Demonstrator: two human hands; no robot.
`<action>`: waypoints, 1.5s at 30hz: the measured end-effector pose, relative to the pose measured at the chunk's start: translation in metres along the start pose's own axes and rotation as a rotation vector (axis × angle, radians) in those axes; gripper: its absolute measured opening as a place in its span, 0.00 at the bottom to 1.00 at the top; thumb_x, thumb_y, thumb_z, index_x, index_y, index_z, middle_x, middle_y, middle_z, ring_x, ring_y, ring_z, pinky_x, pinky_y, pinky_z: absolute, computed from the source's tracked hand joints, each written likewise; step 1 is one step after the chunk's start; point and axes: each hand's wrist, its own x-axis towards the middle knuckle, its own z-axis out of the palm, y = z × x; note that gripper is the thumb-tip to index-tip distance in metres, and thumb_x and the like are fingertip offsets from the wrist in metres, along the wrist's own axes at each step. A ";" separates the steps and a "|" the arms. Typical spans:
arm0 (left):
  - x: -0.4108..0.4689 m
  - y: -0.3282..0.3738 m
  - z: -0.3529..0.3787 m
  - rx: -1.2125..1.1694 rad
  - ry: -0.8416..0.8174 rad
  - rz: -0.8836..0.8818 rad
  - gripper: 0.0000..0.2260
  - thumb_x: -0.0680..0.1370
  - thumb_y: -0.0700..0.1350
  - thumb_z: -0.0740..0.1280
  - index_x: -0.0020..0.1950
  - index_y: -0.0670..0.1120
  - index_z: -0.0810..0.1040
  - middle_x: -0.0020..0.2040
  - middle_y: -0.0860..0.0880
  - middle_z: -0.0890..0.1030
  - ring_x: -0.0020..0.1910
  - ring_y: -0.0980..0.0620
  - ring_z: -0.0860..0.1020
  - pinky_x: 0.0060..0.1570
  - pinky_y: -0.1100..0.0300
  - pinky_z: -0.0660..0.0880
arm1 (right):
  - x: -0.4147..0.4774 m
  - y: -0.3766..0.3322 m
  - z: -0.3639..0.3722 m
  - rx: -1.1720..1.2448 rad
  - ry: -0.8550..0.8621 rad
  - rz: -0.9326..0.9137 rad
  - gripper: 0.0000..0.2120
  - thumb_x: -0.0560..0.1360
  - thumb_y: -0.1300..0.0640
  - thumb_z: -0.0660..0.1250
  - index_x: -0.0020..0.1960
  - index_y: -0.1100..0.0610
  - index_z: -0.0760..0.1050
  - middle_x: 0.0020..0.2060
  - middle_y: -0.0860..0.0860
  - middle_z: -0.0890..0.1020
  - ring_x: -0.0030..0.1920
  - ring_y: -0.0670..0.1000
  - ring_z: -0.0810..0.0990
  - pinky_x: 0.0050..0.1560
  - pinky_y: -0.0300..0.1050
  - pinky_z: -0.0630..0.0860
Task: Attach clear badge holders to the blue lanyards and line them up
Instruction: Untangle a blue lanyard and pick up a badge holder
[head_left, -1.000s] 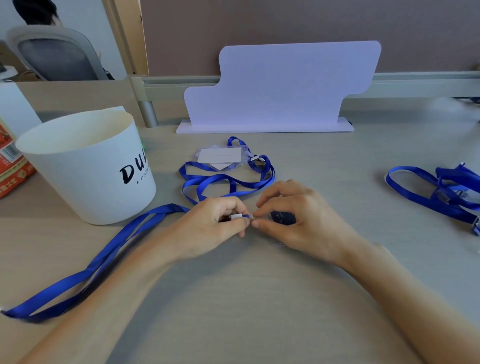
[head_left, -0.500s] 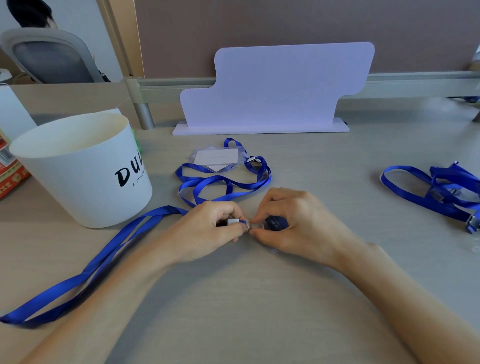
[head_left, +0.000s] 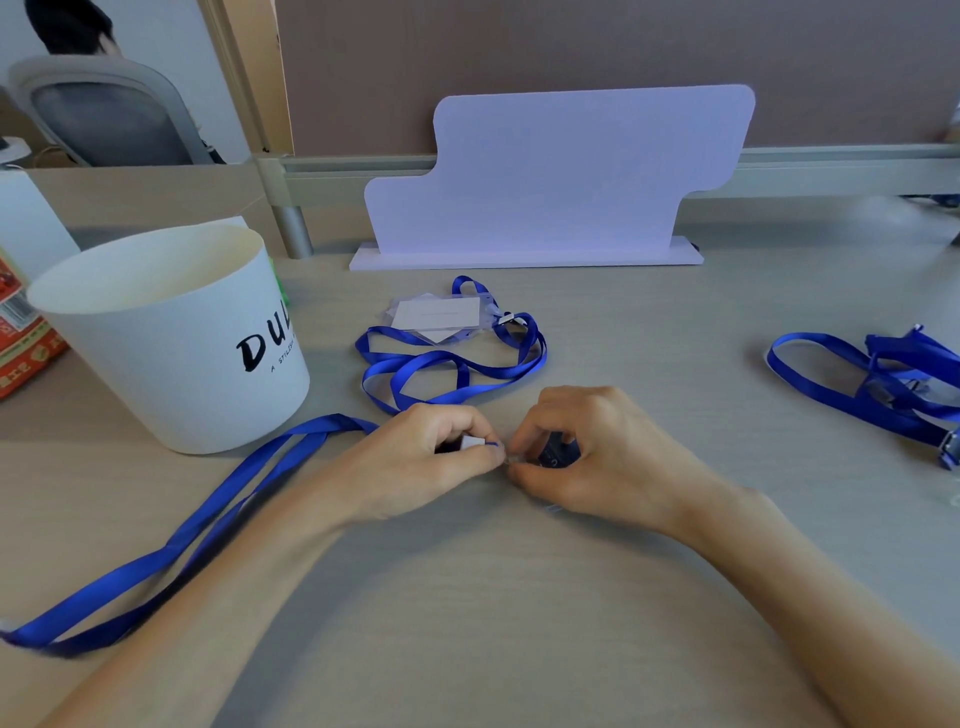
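Left hand (head_left: 415, 457): fingers (head_left: 457, 422) curled in tight, thumb and forefinger clamped on the small white clip end (head_left: 470, 443) of a long blue ribbon lanyard (head_left: 208, 525).
Right hand (head_left: 602, 447): fingers (head_left: 540, 415) curled as well, pinching a clear plastic badge holder (head_left: 558, 453), tip to tip with the left, right at the clip!
Where the work sits: low over the pale grey-wood surface (head_left: 493, 613), dead centre of view.
Held lanyard: its doubled ribbon runs off left toward the near-left corner, passing just beside the tub.
Container: one white round paper tub (head_left: 171, 353) with black lettering, upright at the left. Only its pale inner wall shows; the bottom is out of sight.
Count, lanyards: one in the hands, one coiled blue lanyard (head_left: 452, 371) just beyond the knuckles, and a tangled heap of blue lanyards (head_left: 883, 384) well off to the right. That heap can't be counted.
Count, holders: one in the right hand, plus one flat clear card holder (head_left: 441, 313) with a white card, lying on the far edge of the coil.
Behind: one pale lilac stepped board (head_left: 561, 171) standing on its base against a brown partition panel (head_left: 571, 52).
Hard to make out: the held holder is mostly covered by the right hand, with only a dark blue patch showing between the fingers. Whether the clip has caught it, can't tell.
Cut off: a red printed box (head_left: 23, 338) at the left edge, the heap at the right edge, and a grey mesh office chair (head_left: 104, 119) beyond the divider.
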 end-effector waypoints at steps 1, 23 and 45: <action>0.000 -0.001 0.000 0.010 0.005 0.006 0.07 0.75 0.54 0.67 0.43 0.52 0.79 0.38 0.43 0.78 0.35 0.53 0.70 0.39 0.56 0.67 | 0.000 0.000 0.000 0.012 -0.002 0.008 0.01 0.69 0.54 0.73 0.40 0.49 0.83 0.35 0.42 0.79 0.36 0.40 0.76 0.39 0.32 0.70; 0.001 -0.005 0.003 0.035 0.128 0.027 0.04 0.77 0.50 0.67 0.44 0.53 0.80 0.38 0.41 0.78 0.33 0.55 0.70 0.36 0.59 0.67 | 0.000 0.001 0.000 -0.049 -0.004 -0.045 0.05 0.73 0.53 0.69 0.45 0.48 0.83 0.34 0.40 0.78 0.37 0.42 0.73 0.42 0.40 0.74; 0.003 -0.007 0.007 0.019 0.134 0.075 0.04 0.76 0.46 0.68 0.42 0.55 0.80 0.37 0.41 0.78 0.33 0.48 0.71 0.37 0.54 0.69 | 0.000 -0.011 0.001 0.136 0.069 0.155 0.01 0.68 0.56 0.72 0.37 0.53 0.83 0.32 0.46 0.82 0.38 0.42 0.78 0.37 0.31 0.72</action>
